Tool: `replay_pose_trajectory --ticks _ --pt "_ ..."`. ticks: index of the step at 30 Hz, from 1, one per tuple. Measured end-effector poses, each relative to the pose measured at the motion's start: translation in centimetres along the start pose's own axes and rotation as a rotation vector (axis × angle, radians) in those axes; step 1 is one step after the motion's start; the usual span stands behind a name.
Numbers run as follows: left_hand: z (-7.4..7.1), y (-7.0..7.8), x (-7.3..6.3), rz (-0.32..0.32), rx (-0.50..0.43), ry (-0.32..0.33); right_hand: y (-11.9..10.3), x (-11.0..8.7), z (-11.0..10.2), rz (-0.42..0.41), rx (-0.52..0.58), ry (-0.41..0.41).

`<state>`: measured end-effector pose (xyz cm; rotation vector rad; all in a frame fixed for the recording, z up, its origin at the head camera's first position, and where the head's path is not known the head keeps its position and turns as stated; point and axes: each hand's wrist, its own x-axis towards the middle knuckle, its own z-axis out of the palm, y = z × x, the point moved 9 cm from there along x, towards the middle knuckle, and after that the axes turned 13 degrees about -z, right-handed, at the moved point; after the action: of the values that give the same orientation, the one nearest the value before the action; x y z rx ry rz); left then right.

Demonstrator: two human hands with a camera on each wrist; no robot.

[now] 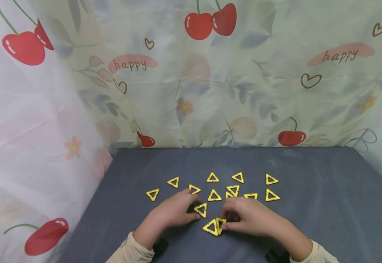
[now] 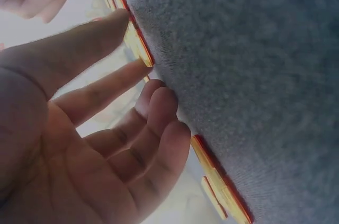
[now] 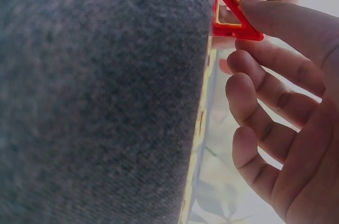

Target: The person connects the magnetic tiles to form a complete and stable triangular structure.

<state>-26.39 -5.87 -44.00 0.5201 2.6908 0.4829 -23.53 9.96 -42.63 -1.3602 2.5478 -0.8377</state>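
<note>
My right hand (image 1: 251, 215) pinches a triangular magnetic tile (image 3: 228, 17) between thumb and forefinger. It looks yellow from above and red in the right wrist view, and is raised at a tilt off the dark cloth. Against it, another yellow triangular tile (image 1: 211, 227) lies flat. The other fingers of that hand curl loosely, apart from the tile. On the left, my left hand (image 1: 176, 209) reaches over the cloth, thumb and forefinger extended at the edges of a flat yellow triangular tile (image 1: 201, 210). Its remaining fingers bend loosely beside the tile.
Several more yellow triangular tiles lie spread beyond the hands, including one at far left (image 1: 152, 194) and one at right (image 1: 272, 195). The dark cloth-covered table (image 1: 309, 171) ends at a printed curtain (image 1: 210, 91), which also hangs along the left side.
</note>
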Motion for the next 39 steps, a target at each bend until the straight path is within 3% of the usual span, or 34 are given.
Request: replay_pose_trajectory --ticks 6,26,39 --pt "-0.5 0.4 -0.1 0.006 0.017 0.036 -0.1 0.0 -0.1 -0.005 0.003 0.003" --pt "-0.2 0.6 -0.2 0.011 0.000 0.043 0.0 -0.2 -0.2 -0.003 0.001 0.006" --pt "0.8 1.9 0.0 0.125 -0.054 -0.061 0.2 -0.2 -0.2 0.004 -0.015 0.006"
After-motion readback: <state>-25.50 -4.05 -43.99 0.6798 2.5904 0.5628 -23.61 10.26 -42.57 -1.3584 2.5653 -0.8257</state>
